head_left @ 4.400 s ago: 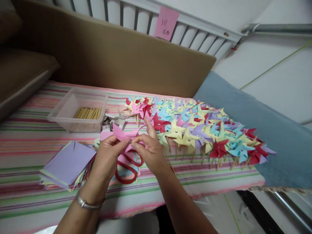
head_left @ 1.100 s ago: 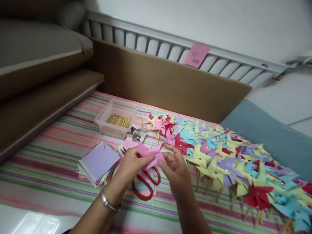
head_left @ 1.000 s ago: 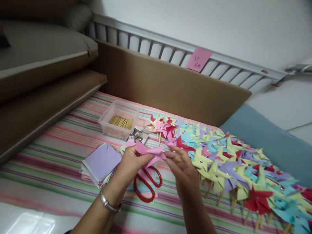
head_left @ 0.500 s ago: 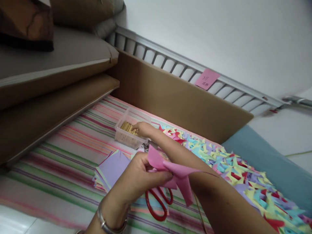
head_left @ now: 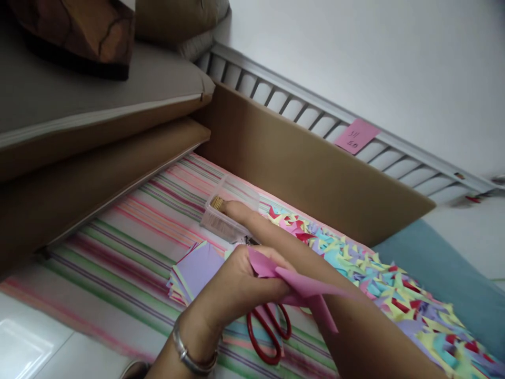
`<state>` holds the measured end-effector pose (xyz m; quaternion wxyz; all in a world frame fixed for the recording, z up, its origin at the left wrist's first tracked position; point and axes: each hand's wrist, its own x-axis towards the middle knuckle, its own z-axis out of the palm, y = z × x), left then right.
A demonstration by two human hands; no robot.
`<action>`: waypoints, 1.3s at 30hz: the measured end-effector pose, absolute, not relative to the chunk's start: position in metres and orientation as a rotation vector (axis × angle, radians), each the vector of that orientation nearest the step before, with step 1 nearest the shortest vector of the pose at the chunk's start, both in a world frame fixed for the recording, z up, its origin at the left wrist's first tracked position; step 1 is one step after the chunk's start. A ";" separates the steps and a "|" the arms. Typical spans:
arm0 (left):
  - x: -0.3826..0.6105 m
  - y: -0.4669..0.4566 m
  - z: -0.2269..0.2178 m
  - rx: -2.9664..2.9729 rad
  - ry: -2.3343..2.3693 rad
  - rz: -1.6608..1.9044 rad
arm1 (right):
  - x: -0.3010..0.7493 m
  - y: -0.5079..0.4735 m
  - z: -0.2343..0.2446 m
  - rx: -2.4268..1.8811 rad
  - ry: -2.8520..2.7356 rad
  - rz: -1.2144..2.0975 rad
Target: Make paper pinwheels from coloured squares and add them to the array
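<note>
My left hand (head_left: 246, 281) pinches a pink paper pinwheel (head_left: 305, 284) between thumb and fingers, its folded blades spread out to the right. Crossing behind it, my right hand (head_left: 236, 210) reaches into a clear plastic box (head_left: 221, 226) that holds short thin wooden sticks (head_left: 216, 202). The fingertips of that hand are hidden down in the box. Below the pinwheel lie red-handled scissors (head_left: 251, 331), their blades mostly hidden. A stack of coloured square papers (head_left: 200, 266), purple on top, rests left of my left hand.
Many coloured folded paper pinwheels (head_left: 355, 266) are heaped along the right. Beneath everything is a striped cloth (head_left: 130, 252). A brown board (head_left: 307, 158) stands in front of a white radiator (head_left: 292, 110) bearing a pink note (head_left: 357, 136). Grey cushioned furniture (head_left: 158, 84) is at left.
The whole view has shifted, so things appear farther right. My right hand has sunk deeper among the sticks, and the pinwheel in my left hand has tilted flatter.
</note>
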<state>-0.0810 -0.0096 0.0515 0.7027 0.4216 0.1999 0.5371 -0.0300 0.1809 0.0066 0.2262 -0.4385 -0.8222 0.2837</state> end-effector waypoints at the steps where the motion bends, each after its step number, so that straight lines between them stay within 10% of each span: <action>1: -0.081 -0.010 0.052 0.939 0.445 1.186 | -0.030 0.183 0.010 -1.207 -2.302 0.771; 10: -0.084 -0.003 0.047 1.103 0.773 1.224 | 0.029 0.123 0.070 -1.007 -2.036 0.526; 23: -0.013 -0.005 0.020 1.562 0.789 0.935 | 0.169 -0.010 0.001 -1.191 -1.272 1.185; 39: 0.018 0.012 -0.006 2.077 0.762 1.269 | 0.201 -0.013 -0.003 -1.078 -1.419 1.082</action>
